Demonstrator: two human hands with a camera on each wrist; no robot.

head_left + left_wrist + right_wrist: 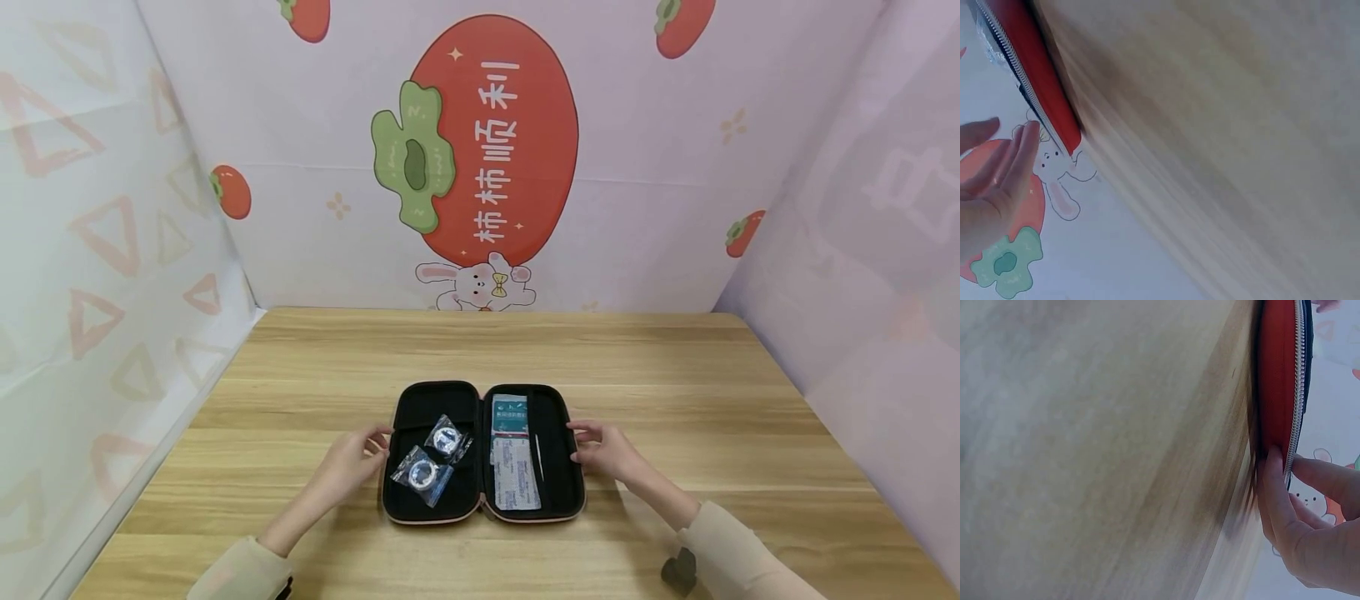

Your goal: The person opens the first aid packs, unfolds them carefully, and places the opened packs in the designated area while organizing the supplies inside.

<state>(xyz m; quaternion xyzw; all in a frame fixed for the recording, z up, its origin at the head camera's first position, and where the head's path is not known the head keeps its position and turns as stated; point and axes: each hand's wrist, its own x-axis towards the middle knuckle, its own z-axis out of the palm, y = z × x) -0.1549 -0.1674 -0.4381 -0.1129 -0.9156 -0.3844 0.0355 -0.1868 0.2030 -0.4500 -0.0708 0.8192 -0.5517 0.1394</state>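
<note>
A zippered case (557, 417) lies unfolded on the table, black inside and red outside (1277, 381). Its left half holds two clear packets, an upper one (447, 439) and a lower one (423, 474), each with a round white item inside. In the right half are a teal packet (510, 414), white printed paper packets (515, 479) and a thin white stick (538, 458). My left hand (352, 458) is at the left edge, fingers extended beside the zipper in the left wrist view. My right hand (609, 452) pinches the right edge, thumb over the zipper, fingers against the red side.
The wooden table (480, 346) stretches around the case on all sides. A printed cloth backdrop (637, 250) stands behind it, with white cloth walls at left (112, 375) and right (862, 292). A dark heart-shaped patch (679, 572) shows by the right sleeve.
</note>
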